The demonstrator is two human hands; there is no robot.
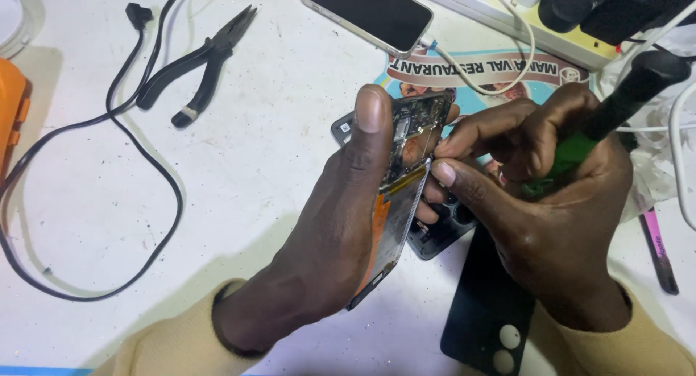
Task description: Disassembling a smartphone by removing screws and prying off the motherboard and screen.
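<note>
My left hand (330, 231) grips an opened phone (406, 166) on its edge, thumb along the top, with the circuit board and an orange strip showing. My right hand (551, 195) holds a screwdriver with a green and black handle (616, 104), thumb and forefinger pinched against the phone's inner side near the board. The tool's tip is hidden behind my fingers. A dark back cover with round camera holes (486, 311) lies on the table under my right hand.
Black pliers (199, 60) and a looping black cable (130, 137) lie to the left. A whole phone (366, 13) charges at the top. A power strip (522, 21), a printed card (478, 71), an orange object (11, 108) and a pink tool (658, 249) surround the work.
</note>
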